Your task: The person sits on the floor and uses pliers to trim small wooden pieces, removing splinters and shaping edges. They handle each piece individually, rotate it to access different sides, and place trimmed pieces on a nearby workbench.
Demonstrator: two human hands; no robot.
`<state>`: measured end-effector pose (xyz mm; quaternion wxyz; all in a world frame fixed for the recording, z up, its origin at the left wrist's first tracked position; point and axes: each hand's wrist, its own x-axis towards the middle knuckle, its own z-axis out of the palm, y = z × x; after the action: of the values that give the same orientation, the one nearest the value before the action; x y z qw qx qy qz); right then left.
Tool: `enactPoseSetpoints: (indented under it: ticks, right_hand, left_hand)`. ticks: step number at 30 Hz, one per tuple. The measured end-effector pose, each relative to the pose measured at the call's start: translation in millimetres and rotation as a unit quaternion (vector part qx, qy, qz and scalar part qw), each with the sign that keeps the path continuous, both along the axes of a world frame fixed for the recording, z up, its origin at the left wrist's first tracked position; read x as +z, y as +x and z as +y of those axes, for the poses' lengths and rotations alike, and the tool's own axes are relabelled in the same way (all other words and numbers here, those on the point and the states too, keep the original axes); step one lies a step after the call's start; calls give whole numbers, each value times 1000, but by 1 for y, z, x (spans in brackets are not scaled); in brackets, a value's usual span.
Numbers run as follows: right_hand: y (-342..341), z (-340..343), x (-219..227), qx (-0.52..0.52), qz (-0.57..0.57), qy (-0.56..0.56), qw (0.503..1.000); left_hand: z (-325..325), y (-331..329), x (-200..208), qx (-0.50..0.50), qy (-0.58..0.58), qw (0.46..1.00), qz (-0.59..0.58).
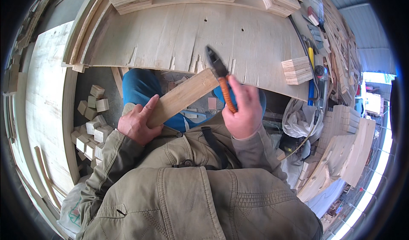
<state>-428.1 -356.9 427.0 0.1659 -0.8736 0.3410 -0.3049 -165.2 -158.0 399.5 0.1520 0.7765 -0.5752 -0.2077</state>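
In the head view, over the person's lap, a short wooden board [182, 96] slants up to the right, its far end just short of the ragged edge of a plywood sheet [170, 35]. The left hand [137, 125] is closed round the board's lower end, thumb along its face. The right hand [243, 112] grips the orange handles of pliers [221, 78], whose dark jaws meet the board's upper end. The board looks stiff, light and splintery, best held low, as here.

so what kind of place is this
Most likely a woodworking shop: a big plywood sheet as bench, stacks of cut wood blocks, and pliers worked against a wooden plank.
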Motion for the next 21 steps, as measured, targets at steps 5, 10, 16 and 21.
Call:
enactPoseSetpoints:
  ticks: [5, 10, 16, 21]
  right_hand:
    - [-1, 0, -2, -21, 92, 59, 994]
    - [-4, 2, 14, -43, -3, 32, 999]
    - [5, 6, -8, -9, 117, 42, 992]
    - [0, -3, 8, -18, 4, -3, 1000]
  left_hand:
    - [0, -1, -3, -5, -50, 999, -16]
    - [0, -2, -1, 1, -11, 1000, -12]
    - [1, -4, 0, 1, -23, 1000, -11]
    - [-2, -3, 0, 3, -28, 1000, 1]
